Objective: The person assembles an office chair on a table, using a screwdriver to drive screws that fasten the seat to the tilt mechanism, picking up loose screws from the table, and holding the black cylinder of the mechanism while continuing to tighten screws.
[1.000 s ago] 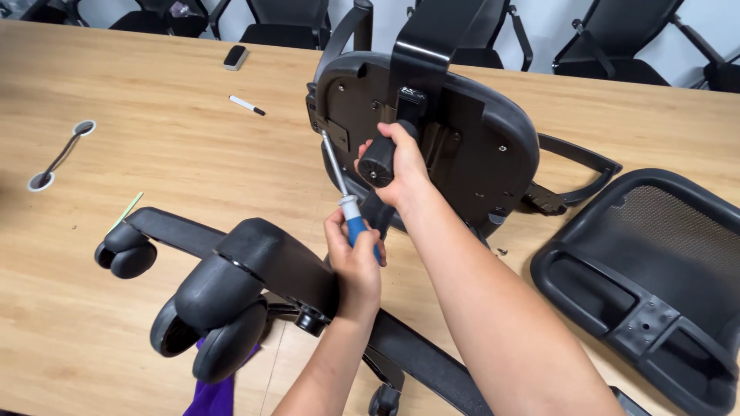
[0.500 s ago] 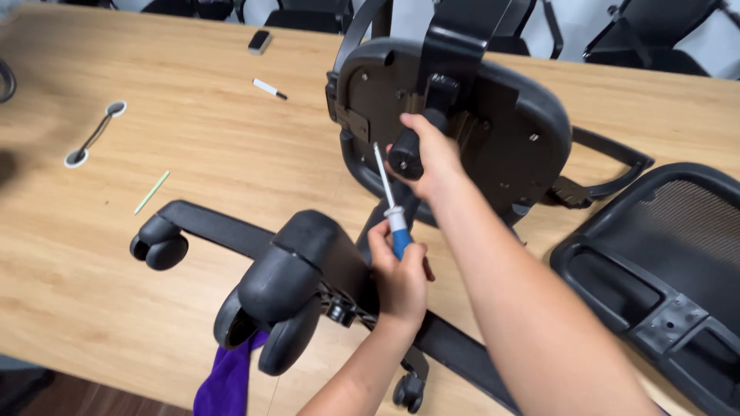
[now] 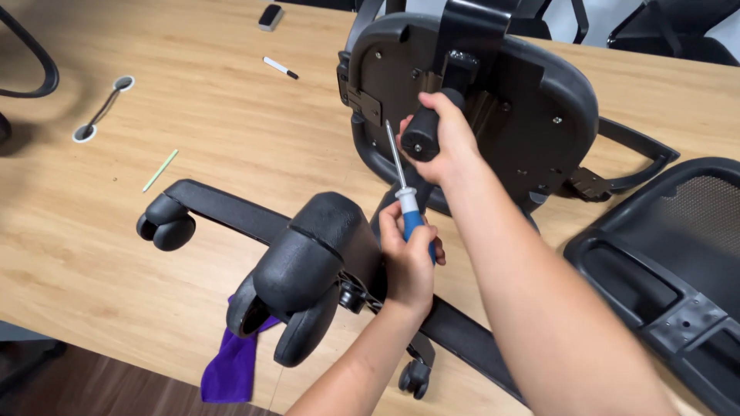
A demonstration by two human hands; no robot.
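Observation:
A black office chair seat (image 3: 532, 85) lies upside down on the wooden table (image 3: 193, 115). My right hand (image 3: 447, 146) grips a black round knob (image 3: 420, 137) on the seat's underside mechanism. My left hand (image 3: 408, 262) holds a screwdriver (image 3: 402, 189) with a blue and white handle, its metal shaft pointing up towards the seat's underside. Below my left hand lies the black star-shaped chair base (image 3: 308, 254) with castor wheels (image 3: 166, 227).
A black mesh chair back (image 3: 671, 254) lies at the right. A purple cloth (image 3: 231, 366) hangs at the table's front edge. A wrench (image 3: 100, 112), a green stick (image 3: 159, 170), a marker (image 3: 280, 68) and a small dark block (image 3: 270, 15) lie farther off.
The view has shifted closer and leftward. My left hand with the screwdriver has stayed below the seat, and my right hand keeps its grip on the knob.

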